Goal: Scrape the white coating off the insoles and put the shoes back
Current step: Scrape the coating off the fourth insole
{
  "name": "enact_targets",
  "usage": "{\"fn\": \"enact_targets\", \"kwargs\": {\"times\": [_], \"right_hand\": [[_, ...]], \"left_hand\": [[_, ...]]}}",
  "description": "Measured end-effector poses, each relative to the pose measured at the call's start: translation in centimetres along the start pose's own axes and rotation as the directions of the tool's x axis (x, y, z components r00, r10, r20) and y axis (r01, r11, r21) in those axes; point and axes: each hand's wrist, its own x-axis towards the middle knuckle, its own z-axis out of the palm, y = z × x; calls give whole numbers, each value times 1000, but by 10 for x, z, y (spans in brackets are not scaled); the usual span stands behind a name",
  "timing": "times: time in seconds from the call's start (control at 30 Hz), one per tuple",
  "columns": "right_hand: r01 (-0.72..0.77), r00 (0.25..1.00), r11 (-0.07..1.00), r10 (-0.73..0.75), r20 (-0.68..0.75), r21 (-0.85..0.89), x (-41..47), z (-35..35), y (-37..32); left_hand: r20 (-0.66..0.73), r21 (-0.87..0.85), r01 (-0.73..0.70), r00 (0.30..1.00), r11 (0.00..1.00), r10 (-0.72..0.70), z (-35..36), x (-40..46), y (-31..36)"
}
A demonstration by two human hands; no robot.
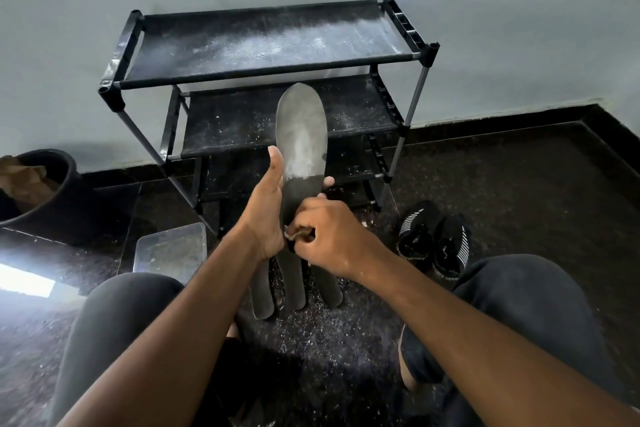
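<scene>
The right hand (pixel 332 236) hides the scraper (only a pale sliver shows) and the insole's (pixel 300 139) heel.

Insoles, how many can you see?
4. One insole stands upright, held by the left hand while the right hand works at its lower part. Three insoles lie side by side on the floor beneath the hands. More may be hidden.

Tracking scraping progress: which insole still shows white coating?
The upright insole gripped by the left hand: whitish film covers its upper part. The three insoles on the floor look uniformly dark.
</scene>
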Motion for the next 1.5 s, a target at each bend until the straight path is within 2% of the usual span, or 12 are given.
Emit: {"fn": "enact_targets", "kwargs": {"times": [0.23, 0.3, 0.43, 0.5, 0.57, 0.67, 0.77, 0.83, 1.03, 1.17, 1.33, 1.5], "right_hand": [[-62, 938, 997, 39, -344, -55, 11, -19, 9], [-66, 945, 997, 51, -323, -36, 10, -20, 9], [-36, 999, 999, 37, -36, 32, 3, -13, 1], [-27, 999, 1000, 26, 28, 6, 2, -9, 0], [-13, 1000, 1000, 13, -6, -2, 3, -9, 2], [-32, 986, 999, 32, -166, 1, 8, -15, 7], [-53, 929, 995, 20, -369, -80, 12, -19, 13], [-71, 907, 993, 26, -419, -91, 11, -20, 14], [-17, 984, 1000, 16, -176, -7, 2, -9, 10], [-19, 958, 998, 2, -286, -58, 5, -8, 10], [-54, 858, 996, 9, -514, -73, 13, -18, 11], [-45, 937, 999, 43, -347, 4, 8, -12, 9]], "left_hand": [[-26, -32, 42, 999, 999, -42, 14, -3, -15], [-3, -37, 53, 999, 998, -53, 14, -3, -17], [-2, -66, 3, 1000, 998, -3, 5, -1, -3], [-30, -99, -2, 1000, 995, -1, 1, 2, -2], [-55, -87, 18, 998, 996, -23, -1, 4, -5], [-70, -16, 62, 996, 998, -63, 6, 2, -10], [-30, -1, 79, 996, 997, -79, 17, -3, -22], [-1, -21, 86, 996, 996, -86, 19, -4, -24], [30, -125, 51, 998, 991, -48, 5, 3, -8], [23, -94, 71, 997, 993, -69, 6, 0, -13], [60, -82, 114, 992, 990, -109, 21, -7, -26], [53, -108, 100, 994, 989, -94, 9, 1, -17]]}}
